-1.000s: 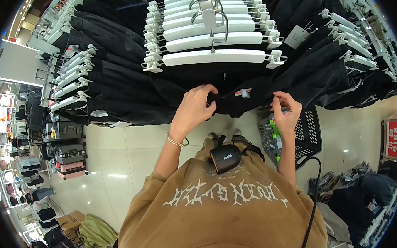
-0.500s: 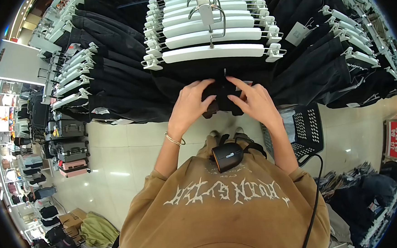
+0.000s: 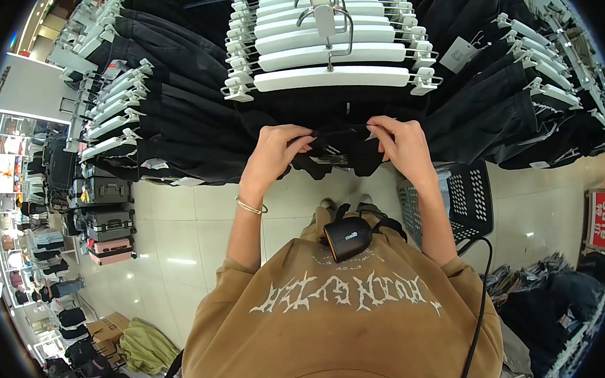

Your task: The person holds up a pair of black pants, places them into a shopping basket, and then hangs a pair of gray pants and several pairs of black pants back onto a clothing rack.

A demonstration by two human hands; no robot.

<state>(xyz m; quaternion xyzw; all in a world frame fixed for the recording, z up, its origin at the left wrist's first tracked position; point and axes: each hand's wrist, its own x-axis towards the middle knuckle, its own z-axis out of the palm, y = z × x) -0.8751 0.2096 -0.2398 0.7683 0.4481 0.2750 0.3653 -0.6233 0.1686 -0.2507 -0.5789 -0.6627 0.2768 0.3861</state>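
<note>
Black trousers (image 3: 341, 142) hang in front of me from the nearest white clip hanger (image 3: 332, 79). My left hand (image 3: 271, 156) pinches the dark cloth on one side, thumb and fingers pressed together. On the other side my right hand (image 3: 405, 148) grips the same cloth in a similar pinch. Between both hands the cloth is spread, showing small white marks I cannot read. Above them, several more white hangers stand in a row on the rail. A paper tag (image 3: 458, 55) hangs at the right.
More dark garments (image 3: 195, 126) hang at both sides of the rack. A dark perforated basket (image 3: 469, 203) is on the floor to my right. Suitcases (image 3: 109, 218) stand at the left, near cardboard boxes (image 3: 110, 329). A red sale sign (image 3: 601, 219) stands far right.
Both hands have closed from a looser, more open pose and moved apart, the left going left and the right going right. The cloth between them is now spread, showing white marks.
</note>
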